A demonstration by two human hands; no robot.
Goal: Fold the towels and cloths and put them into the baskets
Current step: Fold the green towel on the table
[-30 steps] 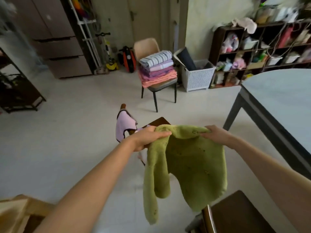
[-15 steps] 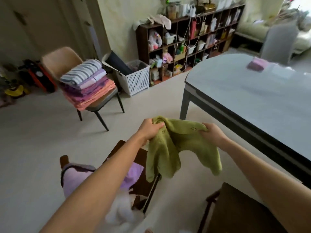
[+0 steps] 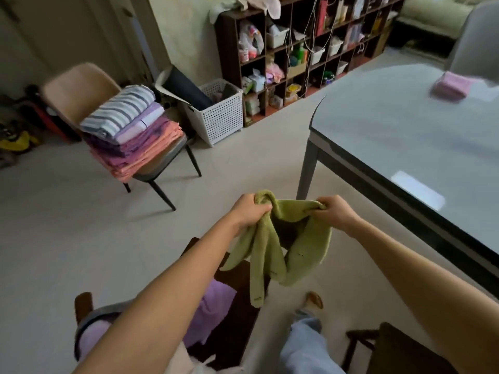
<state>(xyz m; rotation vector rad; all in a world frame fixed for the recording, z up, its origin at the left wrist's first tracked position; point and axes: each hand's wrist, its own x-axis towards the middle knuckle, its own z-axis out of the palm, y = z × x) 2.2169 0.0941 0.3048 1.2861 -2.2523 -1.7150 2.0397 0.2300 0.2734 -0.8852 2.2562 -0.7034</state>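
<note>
You stood on a pale tiled floor (image 3: 67, 238), with a grey glass-topped table (image 3: 405, 136) to your right and a dark cubby shelf (image 3: 297, 44) against the far wall. At far left, a tan chair (image 3: 78, 90) carried a stack of folded cloths (image 3: 132, 130), and a white perforated basket (image 3: 221, 114) sat on the floor just to its right.

You held the green towel (image 3: 278, 244) in the air at the centre of the view, above the floor and a dark wooden chair (image 3: 237, 306) near you. Its top edge ran roughly left to right between your hands, bunched and sagging in the middle, while the rest hung downward in loose folds, the longest one ending on the near left.

Your left hand (image 3: 249, 211) was clenched around the towel's upper left corner, knuckles up. Your right hand (image 3: 333, 213) gripped the upper right corner the same way. Both forearms reached forward and inward, the hands close together.

A folded pink cloth (image 3: 451, 86) lay on the far part of the table.
</note>
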